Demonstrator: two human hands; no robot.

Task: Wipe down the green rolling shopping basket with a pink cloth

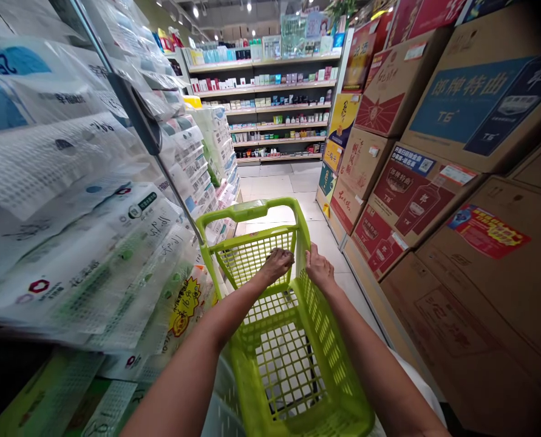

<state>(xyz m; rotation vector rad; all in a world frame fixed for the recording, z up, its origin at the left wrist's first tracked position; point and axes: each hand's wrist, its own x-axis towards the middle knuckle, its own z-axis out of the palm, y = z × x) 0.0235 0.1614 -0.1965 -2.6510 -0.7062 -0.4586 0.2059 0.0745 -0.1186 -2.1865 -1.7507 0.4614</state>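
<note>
A lime-green plastic shopping basket (282, 320) with lattice walls stands in front of me, and I see the floor through its grid bottom. Its thick green carry handle (249, 210) is raised at the far end. From its left side a metal pull rod with a dark grey grip (136, 112) slants up to the left. My right hand (320, 267) is closed over the basket's right rim. Over the inside of the basket, near its far right corner, my left hand (277, 265) has its fingers curled; what they hold, if anything, is hidden.
Stacked plastic-wrapped paper packs (92, 261) line the left side close to the basket. Cardboard cartons (461, 91) are piled along the right. A tiled aisle (274, 182) leads to shelves of small packaged goods (261, 91). A yellow price tag (186, 306) hangs at left.
</note>
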